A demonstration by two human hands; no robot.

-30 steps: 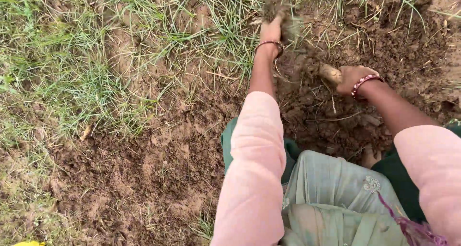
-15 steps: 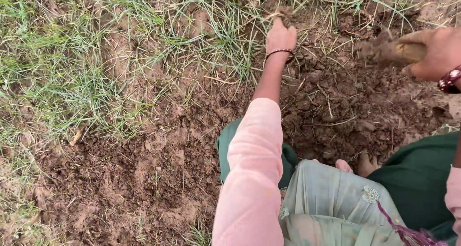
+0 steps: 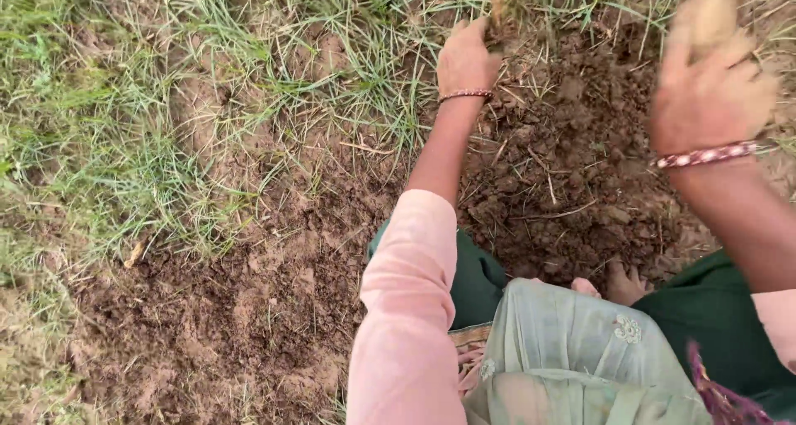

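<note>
Grass tufts (image 3: 489,10) at the top centre of the frame sit where the green turf (image 3: 124,118) meets the dug, dark soil (image 3: 572,168). Our left hand (image 3: 466,60) reaches up to that spot, fingers curled together around the base of the blades and a pale stalk that rises between them; we see only the back of the hand, so how firmly the fingertips grip is hidden. A thin beaded bangle (image 3: 464,95) circles that wrist, and the pink sleeve (image 3: 410,309) runs down toward the bottom centre.

We see no container anywhere; the nearest thing to one is the shallow dug patch of loose clods, laced with dry straws and roots, in the upper right and centre.

Our right hand (image 3: 709,85) is in the upper right, blurred and cut off by the top edge. It seems closed around something earth-coloured, perhaps a clod or a tool handle, but we cannot tell which, nor how the fingers lie. A red-and-white bracelet (image 3: 705,155) crosses its wrist.

At the bottom, pale green cloth (image 3: 580,350) covers our lap over darker green fabric (image 3: 477,280), and bare toes (image 3: 626,282) peek out against the soil, partly hidden by the cloth.
</note>
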